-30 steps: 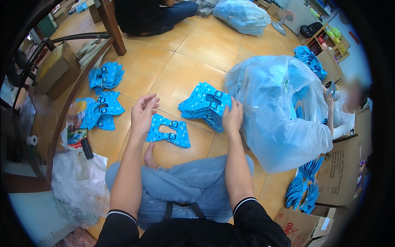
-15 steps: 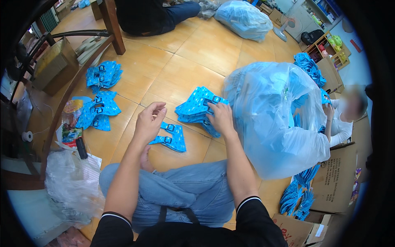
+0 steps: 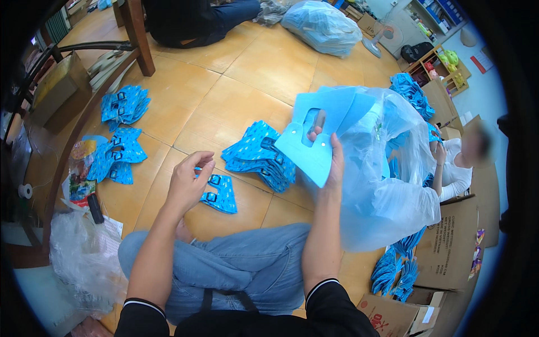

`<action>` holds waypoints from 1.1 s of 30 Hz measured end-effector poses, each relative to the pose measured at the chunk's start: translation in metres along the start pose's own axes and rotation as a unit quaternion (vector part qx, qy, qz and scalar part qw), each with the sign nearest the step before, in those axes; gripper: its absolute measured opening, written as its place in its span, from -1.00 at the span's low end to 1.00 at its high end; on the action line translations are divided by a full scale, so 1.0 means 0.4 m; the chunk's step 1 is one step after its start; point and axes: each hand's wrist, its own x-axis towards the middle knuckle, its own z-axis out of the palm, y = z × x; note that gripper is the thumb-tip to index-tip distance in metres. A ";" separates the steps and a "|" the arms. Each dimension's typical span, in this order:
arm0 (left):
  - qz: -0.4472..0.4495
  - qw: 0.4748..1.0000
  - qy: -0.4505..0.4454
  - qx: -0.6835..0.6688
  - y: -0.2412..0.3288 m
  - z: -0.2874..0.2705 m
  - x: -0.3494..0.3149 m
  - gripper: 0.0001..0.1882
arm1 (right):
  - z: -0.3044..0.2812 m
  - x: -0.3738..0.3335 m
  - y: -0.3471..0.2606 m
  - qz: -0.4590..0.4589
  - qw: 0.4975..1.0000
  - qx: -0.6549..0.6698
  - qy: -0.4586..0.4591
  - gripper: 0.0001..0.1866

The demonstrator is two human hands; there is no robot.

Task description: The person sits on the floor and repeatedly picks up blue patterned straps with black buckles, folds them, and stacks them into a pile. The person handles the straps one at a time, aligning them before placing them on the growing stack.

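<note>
My right hand holds up a flat light-blue cut-out piece with its plain side showing. Two small white dots sit beside its slot, and my fingertips show through the opening. More plain light-blue sheet shows behind it, against the clear plastic bag. My left hand hovers with loosely bent, parted fingers by a small patterned blue piece with dark buckle-like squares, near my foot. Between my hands, a pile of patterned blue pieces lies on the floor.
Two patterned piles lie at left, near a wooden chair frame and crumpled plastic. At right are a cardboard box, more blue bundles and a person in white. Another person sits at the far side.
My right hand has gone from the patterned pile up and right, and now holds a plain light-blue piece beside the bag. My left hand stays near the small piece; the view has shifted slightly.
</note>
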 end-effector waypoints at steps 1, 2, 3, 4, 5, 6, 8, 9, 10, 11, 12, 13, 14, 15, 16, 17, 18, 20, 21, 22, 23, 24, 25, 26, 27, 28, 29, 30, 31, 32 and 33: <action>0.003 1.000 -0.001 -0.003 0.000 0.001 0.000 -0.70 | 0.006 -0.006 -0.004 0.019 0.999 0.038 -0.024 -0.56; 0.005 1.000 -0.002 -0.005 0.000 0.001 0.000 -0.70 | 0.013 -0.012 -0.006 0.020 0.997 0.048 -0.057 -0.56; -0.005 1.000 -0.002 -0.005 0.000 0.000 0.000 -0.69 | 0.020 -0.016 -0.006 0.019 0.997 0.055 -0.052 -0.57; 0.009 1.000 -0.001 -0.006 -0.001 0.000 0.000 -0.69 | 0.027 -0.019 -0.004 0.022 0.996 0.063 -0.052 -0.58; 0.011 1.000 0.001 -0.005 -0.002 -0.002 0.000 -0.69 | 0.033 -0.020 -0.003 -0.032 0.999 -0.027 -0.020 -0.61; 0.008 1.000 0.003 -0.007 -0.002 -0.003 -0.002 -0.69 | 0.037 -0.018 0.001 -0.080 0.990 -0.115 0.001 -0.63; 0.012 1.000 0.005 0.002 -0.003 -0.002 -0.003 -0.70 | 0.036 -0.010 0.019 -0.182 0.909 -0.375 0.008 -0.66; 0.012 1.000 0.008 0.002 -0.003 0.000 -0.005 -0.70 | 0.032 0.000 0.033 -0.233 0.813 -0.533 -0.011 -0.67; 0.011 1.000 0.004 0.012 -0.002 0.001 -0.007 -0.70 | 0.025 0.013 0.048 -0.291 0.688 -0.663 -0.044 -0.68; 0.010 1.000 0.001 0.018 -0.001 0.004 -0.007 -0.70 | 0.013 0.024 0.064 -0.298 0.576 -0.758 -0.068 -0.70; 0.012 1.000 -0.002 0.024 -0.001 0.005 -0.008 -0.70 | 0.000 0.038 0.088 -0.258 0.542 -0.796 -0.080 -0.68; 0.012 1.000 -0.005 0.027 0.000 0.005 -0.009 -0.70 | -0.011 0.053 0.118 -0.244 0.505 -0.821 -0.107 -0.66; 0.014 0.999 -0.007 0.030 0.001 0.005 -0.009 -0.70 | -0.025 0.065 0.141 -0.214 0.462 -0.852 -0.125 -0.64; 0.018 0.999 -0.009 0.033 0.002 0.003 -0.008 -0.70 | -0.040 0.068 0.156 -0.202 0.455 -0.856 -0.138 -0.65; 0.021 0.999 -0.007 0.034 0.002 0.000 -0.007 -0.70 | -0.051 0.070 0.172 -0.174 0.444 -0.867 -0.144 -0.65; 0.022 0.999 -0.005 0.034 0.003 -0.004 -0.007 -0.70 | -0.058 0.074 0.185 -0.122 0.422 -0.887 -0.142 -0.65; 0.021 0.999 -0.002 0.036 0.003 -0.008 -0.008 -0.70 | -0.064 0.075 0.192 -0.136 0.434 -0.881 -0.133 -0.64; 0.038 0.999 0.003 0.037 0.004 -0.011 -0.005 -0.70 | -0.069 0.076 0.191 -0.126 0.434 -0.886 -0.099 -0.62; 0.043 0.998 0.005 0.037 0.004 -0.011 -0.005 -0.69 | -0.069 0.075 0.186 -0.111 0.467 -0.873 -0.088 -0.61; 0.046 0.998 0.005 0.038 0.004 -0.012 -0.004 -0.69 | -0.067 0.074 0.177 -0.109 0.499 -0.856 -0.081 -0.61; 0.046 0.998 0.005 0.039 0.004 -0.013 -0.005 -0.69 | -0.064 0.074 0.167 -0.119 0.527 -0.838 -0.078 -0.60; 0.050 0.998 0.009 0.041 0.004 -0.014 -0.006 -0.69 | -0.058 0.073 0.157 -0.107 0.556 -0.821 -0.069 -0.61; 0.045 0.998 0.008 0.041 0.004 -0.014 -0.005 -0.69 | -0.051 0.072 0.146 -0.107 0.582 -0.803 -0.065 -0.61; 0.045 0.998 0.010 0.041 0.004 -0.016 -0.005 -0.69 | -0.041 0.069 0.134 -0.106 0.603 -0.789 -0.058 -0.62; 0.045 0.998 0.011 0.042 0.004 -0.017 -0.005 -0.69 | -0.030 0.062 0.123 -0.153 0.583 -0.796 -0.056 -0.63; 0.047 0.998 0.012 0.046 0.003 -0.018 -0.004 -0.69 | -0.017 0.055 0.108 -0.186 0.617 -0.763 -0.044 -0.63; 0.049 0.997 0.011 0.050 0.002 -0.019 -0.005 -0.70 | -0.003 0.045 0.087 -0.202 0.646 -0.736 -0.019 -0.64; 0.052 0.997 0.011 0.054 0.001 -0.018 -0.005 -0.70 | 0.014 0.036 0.067 -0.218 0.673 -0.706 0.007 -0.64; 0.047 0.997 0.013 0.061 0.000 -0.017 -0.005 -0.70 | 0.033 0.032 0.056 -0.254 0.732 -0.631 0.031 -0.66; 0.045 0.997 0.012 0.066 -0.001 -0.015 -0.006 -0.70 | 0.049 0.020 0.036 -0.223 0.839 -0.497 0.026 -0.64; 0.044 0.996 0.009 0.071 -0.001 -0.011 -0.007 -0.70 | 0.060 0.000 0.010 -0.187 0.919 -0.347 0.020 -0.63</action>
